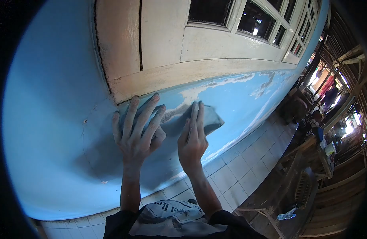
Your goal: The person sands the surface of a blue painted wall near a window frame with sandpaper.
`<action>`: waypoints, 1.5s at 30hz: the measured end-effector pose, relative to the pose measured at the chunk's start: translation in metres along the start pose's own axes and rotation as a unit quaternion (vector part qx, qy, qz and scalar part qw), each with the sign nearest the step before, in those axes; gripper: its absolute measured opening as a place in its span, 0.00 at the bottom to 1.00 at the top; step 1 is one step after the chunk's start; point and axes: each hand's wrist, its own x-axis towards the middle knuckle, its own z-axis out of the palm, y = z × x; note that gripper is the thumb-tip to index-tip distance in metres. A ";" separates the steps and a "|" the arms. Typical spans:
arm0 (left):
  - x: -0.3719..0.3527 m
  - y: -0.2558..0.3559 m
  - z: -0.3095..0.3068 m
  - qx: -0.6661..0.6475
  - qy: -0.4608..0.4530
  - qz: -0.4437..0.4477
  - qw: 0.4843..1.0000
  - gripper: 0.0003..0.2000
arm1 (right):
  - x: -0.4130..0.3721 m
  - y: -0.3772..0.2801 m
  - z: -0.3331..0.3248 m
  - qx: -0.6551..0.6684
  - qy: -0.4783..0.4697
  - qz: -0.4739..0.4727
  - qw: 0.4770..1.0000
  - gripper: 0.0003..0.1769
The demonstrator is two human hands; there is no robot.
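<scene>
My left hand [139, 131] is spread against the light blue wall [56, 119], its fingertips just under the lower corner of the cream wooden frame [151, 81]. To its right, my right hand [194, 137] has its fingers together, pressing a bluish-grey sheet of sandpaper [212, 119] to the wall. One corner of the sheet sticks out past the fingers, and the rest is hidden beneath them. Pale dust coats the fingers of both hands. Around them the paint is worn into whitish patches [191, 95] along the frame's lower edge.
Glass panes [257, 20] sit in the frame above. A tiled floor [247, 167] runs along the foot of the wall. On the right are a wooden bench [267, 213], a plastic bottle [287, 214] and cluttered timber framing.
</scene>
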 end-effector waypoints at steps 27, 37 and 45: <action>-0.001 0.000 0.000 0.009 0.000 -0.005 1.000 0.17 | 0.019 0.008 -0.021 -0.041 -0.074 -0.015 0.996 0.30; 0.000 -0.001 0.002 0.009 0.012 -0.001 1.000 0.15 | 0.014 0.008 -0.019 -0.027 -0.072 -0.036 0.996 0.30; -0.001 0.000 0.000 -0.003 0.000 -0.002 1.000 0.14 | 0.011 0.013 -0.018 -0.024 -0.060 0.001 0.998 0.28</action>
